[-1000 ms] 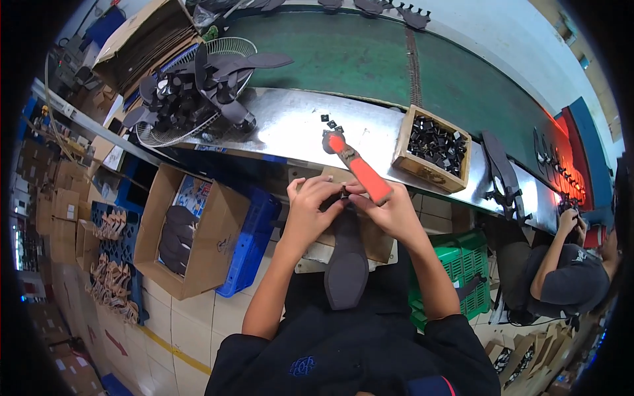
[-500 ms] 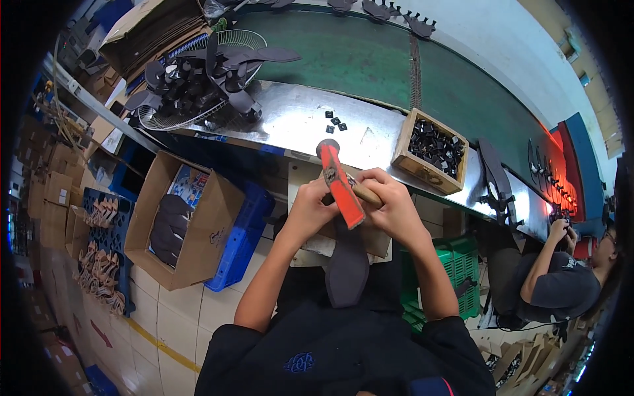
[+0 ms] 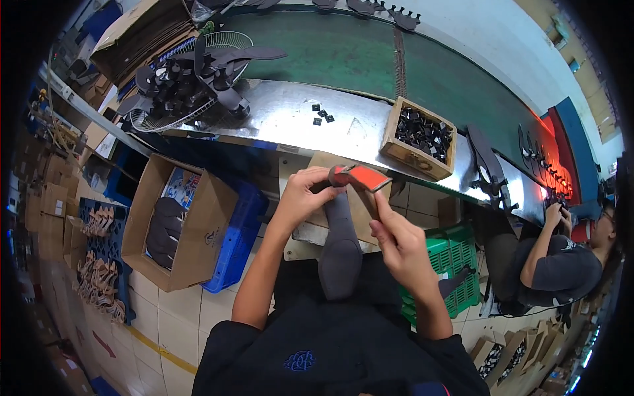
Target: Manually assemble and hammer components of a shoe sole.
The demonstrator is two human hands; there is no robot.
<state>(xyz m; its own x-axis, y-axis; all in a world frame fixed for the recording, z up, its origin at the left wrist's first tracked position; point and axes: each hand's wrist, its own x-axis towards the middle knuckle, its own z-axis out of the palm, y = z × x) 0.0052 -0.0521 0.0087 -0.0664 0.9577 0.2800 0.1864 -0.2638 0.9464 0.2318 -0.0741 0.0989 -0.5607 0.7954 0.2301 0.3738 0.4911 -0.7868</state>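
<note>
A dark grey shoe sole (image 3: 341, 261) lies lengthwise in front of me, its wide toe end toward my body. My left hand (image 3: 305, 197) is closed around the far, narrow heel end, thumb on top; the hammer partly hides that end. My right hand (image 3: 404, 245) grips the wooden handle of a hammer (image 3: 364, 177) with a worn red head. The hammer head is over the heel end, close to my left fingertips; whether it touches is unclear. Beneath the sole is a wooden board (image 3: 372, 210).
On the metal ledge (image 3: 284, 105) lie several small black square pieces (image 3: 317, 121), beside a wooden box (image 3: 417, 156) full of them. A wire basket (image 3: 173, 122) holds soles and heels. A cardboard box (image 3: 218, 218) stands left, a green crate (image 3: 456, 251) right. A co-worker (image 3: 561, 264) sits at the right.
The hammer head has turned from pointing toward me to pointing right, with its handle now toward me. My right hand has moved nearer and right, away from my left hand.
</note>
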